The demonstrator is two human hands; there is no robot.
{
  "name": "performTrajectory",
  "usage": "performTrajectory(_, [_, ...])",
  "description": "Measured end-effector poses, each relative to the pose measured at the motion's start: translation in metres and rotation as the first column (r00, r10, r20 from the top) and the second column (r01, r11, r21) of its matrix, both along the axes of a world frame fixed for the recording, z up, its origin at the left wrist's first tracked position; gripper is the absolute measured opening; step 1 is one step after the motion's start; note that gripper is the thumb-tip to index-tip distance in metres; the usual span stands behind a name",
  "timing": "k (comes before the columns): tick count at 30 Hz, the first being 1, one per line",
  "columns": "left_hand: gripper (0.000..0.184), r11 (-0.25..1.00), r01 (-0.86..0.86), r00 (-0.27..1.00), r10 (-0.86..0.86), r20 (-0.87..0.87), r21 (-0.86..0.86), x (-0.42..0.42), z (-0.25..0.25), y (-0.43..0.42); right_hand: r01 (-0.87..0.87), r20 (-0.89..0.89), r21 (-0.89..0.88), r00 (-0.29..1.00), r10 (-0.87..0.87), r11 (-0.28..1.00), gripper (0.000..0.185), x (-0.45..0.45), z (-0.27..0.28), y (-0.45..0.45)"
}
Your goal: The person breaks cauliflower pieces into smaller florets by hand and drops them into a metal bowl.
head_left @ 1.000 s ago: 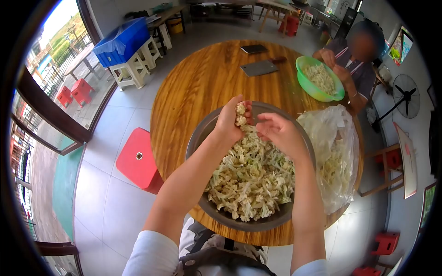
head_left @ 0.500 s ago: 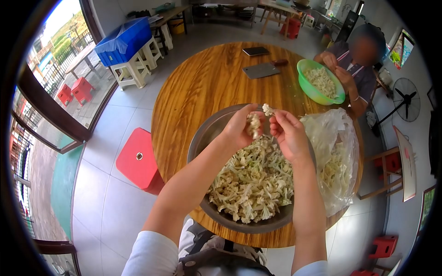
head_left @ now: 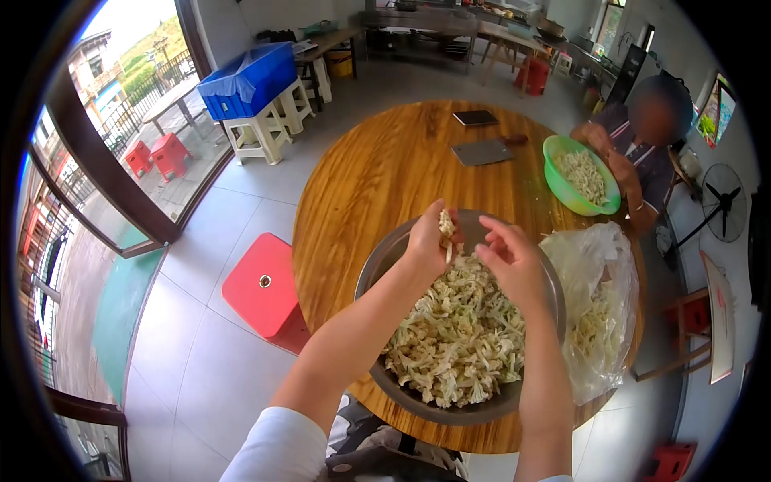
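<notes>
My left hand (head_left: 434, 241) is closed around a piece of cauliflower (head_left: 446, 226), whose pale florets show between thumb and fingers. Beside it, my right hand (head_left: 511, 261) has its thumb and fingers apart with nothing between them. Both hands are over a wide metal basin (head_left: 371, 269), heaped with small cauliflower florets (head_left: 458, 337). Right of the basin lies a clear plastic bag (head_left: 598, 321) with more pale pieces inside.
Across the round wooden table (head_left: 361, 177), a person (head_left: 634, 161) works over a green bowl (head_left: 566, 189) of pale pieces. A cleaver (head_left: 482, 153) and a phone (head_left: 475, 118) lie at the back. A red stool (head_left: 261, 285) stands at the table's left.
My right hand no longer holds the small floret it pinched before, and its fingers have spread. My left hand keeps its cauliflower piece. The whole view has shifted slightly.
</notes>
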State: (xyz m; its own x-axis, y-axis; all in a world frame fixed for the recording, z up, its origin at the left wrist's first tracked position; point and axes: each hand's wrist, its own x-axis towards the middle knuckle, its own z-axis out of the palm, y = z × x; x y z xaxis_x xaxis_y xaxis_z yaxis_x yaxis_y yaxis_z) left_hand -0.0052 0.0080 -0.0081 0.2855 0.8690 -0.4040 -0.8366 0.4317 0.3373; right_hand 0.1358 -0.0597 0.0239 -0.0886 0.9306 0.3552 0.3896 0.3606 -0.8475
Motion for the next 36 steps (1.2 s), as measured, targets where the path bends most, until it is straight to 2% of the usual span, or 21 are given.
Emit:
performTrajectory(2, [0.025,0.999,-0.008,0.999,0.007,-0.032,-0.047,0.005,-0.001,-0.005,-0.156,-0.01,-0.023,0.988,0.156,0.987,0.032,-0.007,0.008,-0.011])
performTrajectory(5, [0.026,0.994,-0.008,1.0,0.005,-0.027,-0.106,0.014,0.007,-0.01,-0.195,0.174,0.106,0.969,0.175,0.975,0.026,-0.005,-0.014,-0.004])
performTrajectory(6, [0.026,0.995,-0.011,1.0,0.01,-0.01,-0.096,0.015,0.007,-0.011,-0.187,0.088,0.053,0.979,0.182,0.981,0.016,-0.007,-0.008,-0.006])
performTrajectory(9, [0.023,0.998,0.06,0.998,-0.06,-0.011,-0.018,0.015,0.001,-0.01,-0.102,-0.113,0.052,0.988,0.108,0.993,0.014,-0.005,-0.008,-0.001])
performTrajectory(10, [0.023,0.993,0.114,0.993,-0.113,-0.045,0.012,0.016,-0.002,-0.009,-0.096,-0.293,-0.085,0.954,0.068,0.992,0.014,-0.004,-0.011,0.001])
performTrajectory(12, [0.02,0.98,0.195,0.972,-0.187,-0.143,0.042,0.016,-0.002,-0.011,-0.117,-0.486,-0.176,0.874,0.017,0.977,0.014,-0.002,-0.005,0.001])
performTrajectory(13, [0.02,0.983,0.179,0.973,-0.171,-0.154,0.04,0.016,0.0,-0.013,-0.133,-0.573,-0.221,0.819,-0.019,0.966,0.014,-0.001,-0.001,0.001])
performTrajectory(17, [0.018,0.992,0.128,0.973,-0.126,-0.194,-0.001,0.014,0.015,-0.019,-0.187,-0.754,-0.21,0.656,-0.038,0.96,0.014,0.014,-0.005,0.008])
performTrajectory(18, [0.019,0.993,0.12,0.967,-0.119,-0.226,-0.007,0.013,0.017,-0.018,-0.136,-0.69,-0.244,0.72,-0.073,0.96,0.019,0.017,-0.004,0.007])
performTrajectory(20, [0.021,0.996,0.088,0.959,-0.08,-0.272,0.017,0.013,0.018,-0.018,0.123,-0.304,-0.236,0.933,-0.194,0.964,0.023,0.013,-0.002,0.007])
performTrajectory(21, [0.022,0.997,0.065,0.958,-0.05,-0.284,0.045,0.014,0.018,-0.018,0.244,-0.086,-0.187,0.961,-0.264,0.951,0.025,0.011,-0.002,0.007])
performTrajectory(22, [0.023,0.996,0.044,0.955,-0.021,-0.295,0.072,0.014,0.017,-0.019,0.26,0.003,-0.052,0.965,-0.261,0.964,0.03,0.009,-0.005,0.007])
performTrajectory(25, [0.027,0.995,0.058,0.95,-0.029,-0.31,0.085,0.016,0.011,-0.019,0.051,-0.151,-0.114,0.986,-0.068,0.992,0.029,0.003,0.0,0.002])
performTrajectory(26, [0.028,0.995,0.045,0.953,-0.016,-0.301,0.087,0.017,0.011,-0.02,-0.07,-0.216,-0.112,0.975,0.044,0.991,0.027,0.0,-0.002,0.001])
performTrajectory(29, [0.031,0.995,0.034,0.962,-0.008,-0.273,0.09,0.02,0.012,-0.021,-0.076,-0.121,-0.14,0.991,0.06,0.987,0.025,0.002,-0.009,0.003])
performTrajectory(30, [0.032,0.994,0.057,0.965,-0.031,-0.262,0.093,0.018,0.012,-0.02,-0.066,-0.146,-0.168,0.988,0.042,0.984,0.023,0.003,-0.008,0.003])
performTrajectory(34, [0.039,0.977,0.147,0.978,-0.12,-0.169,0.156,0.016,0.006,-0.015,-0.028,-0.465,-0.26,0.879,-0.1,0.965,0.018,0.005,0.0,0.005])
performTrajectory(36, [0.035,0.954,0.231,0.972,-0.218,-0.089,0.191,0.014,0.012,-0.017,-0.054,-0.555,-0.259,0.826,-0.103,0.964,0.02,0.009,-0.002,0.007])
